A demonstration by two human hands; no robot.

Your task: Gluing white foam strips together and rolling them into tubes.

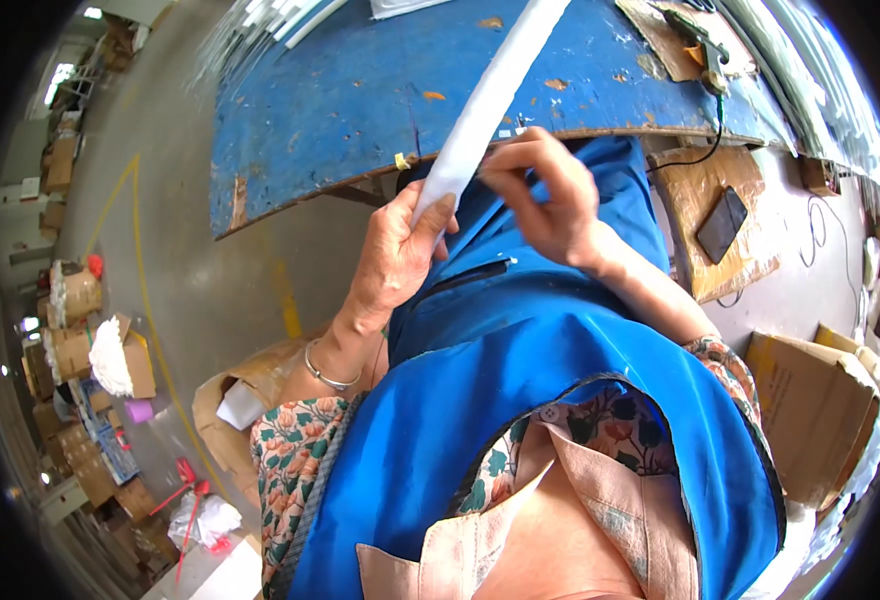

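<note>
Strip (485,105), long, flat and white, runs slantwise from my hands up over the blue table (360,90) and past the top edge of the view. My left hand (395,255) grasps its near end: the thumb lies pressed on the strip's face, the fingers are wrapped behind it, and the end sits just above my palm. My right hand (545,195) is at the strip's right edge, a little higher than the left; its fingers curl toward the edge and the fingertips (490,170) touch it, but I cannot tell whether they pinch it or only rest there. Both hands are held over my blue apron (520,350), just in front of the table's worn near edge, where the paint is chipped to bare wood. A bangle (328,375) circles my left wrist, and floral sleeves (295,450) cover both upper arms.

On the table's far right corner lies a small tool (705,50) on a piece of cardboard, with a black cable (710,140) hanging from it over the edge. Beyond the right hand, a dark phone (722,225) lies on a cardboard box (720,250). More boxes (810,400) stand at my right, and others (80,340) line the grey floor (180,270) far to my left, well apart from the table.
</note>
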